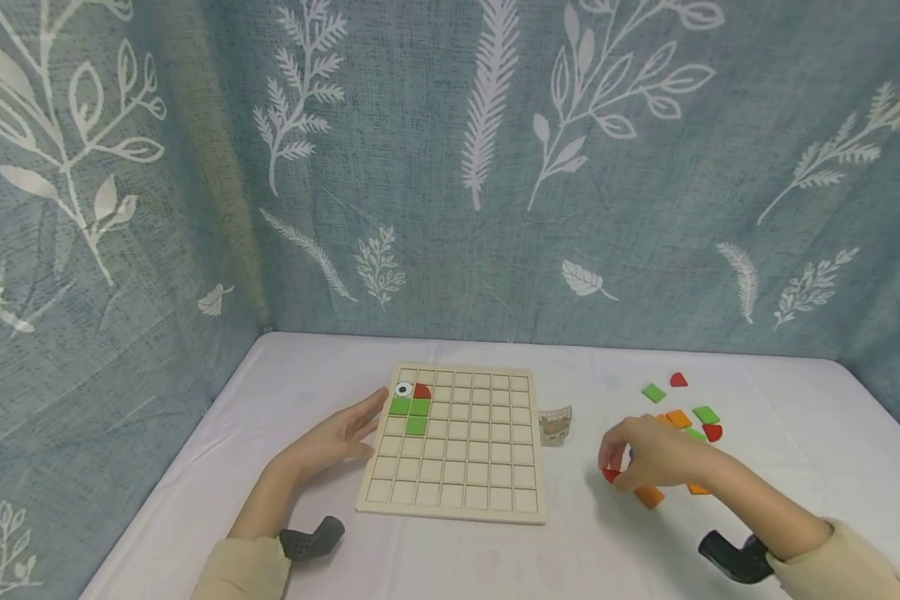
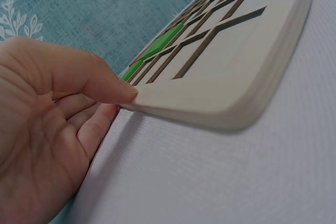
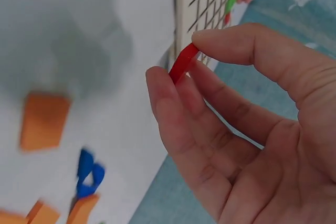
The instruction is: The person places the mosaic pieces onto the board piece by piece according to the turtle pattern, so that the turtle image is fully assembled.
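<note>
A pale wooden grid board (image 1: 450,514) lies flat, with a white eye tile (image 1: 402,390), a red rounded piece (image 1: 422,391) and several green squares (image 1: 416,426) in its upper left cells. My left hand (image 1: 335,435) rests along its left edge; in the left wrist view the thumb (image 2: 113,85) touches the rim and the other fingers are relaxed beside it. To the right of the board, just above the table, my right hand (image 1: 656,454) pinches a small red piece (image 3: 184,62) between thumb and fingers. Part of that piece is covered by the fingertips.
Loose pieces lie about the right hand: orange squares (image 1: 649,497), green squares (image 1: 653,392), red rounded pieces (image 1: 678,380) and a blue piece (image 3: 89,174). A small clear, printed item (image 1: 555,426) lies against the board's right side. A patterned blue curtain (image 1: 435,250) stands behind the white table.
</note>
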The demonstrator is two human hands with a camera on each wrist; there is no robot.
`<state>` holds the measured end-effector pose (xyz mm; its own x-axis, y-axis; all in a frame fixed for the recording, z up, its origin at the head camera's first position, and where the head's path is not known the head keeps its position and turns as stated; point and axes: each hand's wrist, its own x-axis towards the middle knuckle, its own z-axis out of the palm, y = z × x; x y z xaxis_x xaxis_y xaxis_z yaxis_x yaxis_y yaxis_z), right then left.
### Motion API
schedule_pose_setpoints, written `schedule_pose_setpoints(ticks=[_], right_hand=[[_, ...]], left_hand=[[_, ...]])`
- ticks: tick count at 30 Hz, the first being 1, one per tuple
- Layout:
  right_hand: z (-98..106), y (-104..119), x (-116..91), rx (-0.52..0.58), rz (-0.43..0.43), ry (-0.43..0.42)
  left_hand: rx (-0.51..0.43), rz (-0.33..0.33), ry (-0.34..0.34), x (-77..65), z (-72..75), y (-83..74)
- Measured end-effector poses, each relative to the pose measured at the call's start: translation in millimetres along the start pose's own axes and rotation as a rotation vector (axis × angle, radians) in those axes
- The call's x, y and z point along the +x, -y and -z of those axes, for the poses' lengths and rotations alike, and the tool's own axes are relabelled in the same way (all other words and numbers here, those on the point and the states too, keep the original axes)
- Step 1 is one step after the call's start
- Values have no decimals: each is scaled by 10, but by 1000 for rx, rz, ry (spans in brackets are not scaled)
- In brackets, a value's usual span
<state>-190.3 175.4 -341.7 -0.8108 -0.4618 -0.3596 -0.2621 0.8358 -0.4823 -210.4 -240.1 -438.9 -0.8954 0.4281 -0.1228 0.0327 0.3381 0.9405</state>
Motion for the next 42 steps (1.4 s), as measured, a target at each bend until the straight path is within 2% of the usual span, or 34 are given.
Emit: schedule_pose_setpoints(ticks=[9, 17, 32, 38, 42], right_hand=[[-101, 311, 272, 1, 119, -8], [-144, 560, 412, -15, 250, 5], [-291, 1006, 767, -48, 289, 22], [-408, 1142, 985, -62, 370, -16], [-496, 1217, 1115, -61, 382, -20]], left_hand=[[4, -2, 2, -2, 7, 5], [-2, -3, 2, -6, 11, -18], [-13, -7, 7, -17, 5, -18], [-12, -9, 12, -19, 16, -15], [-7, -10, 14, -12, 14, -14]])
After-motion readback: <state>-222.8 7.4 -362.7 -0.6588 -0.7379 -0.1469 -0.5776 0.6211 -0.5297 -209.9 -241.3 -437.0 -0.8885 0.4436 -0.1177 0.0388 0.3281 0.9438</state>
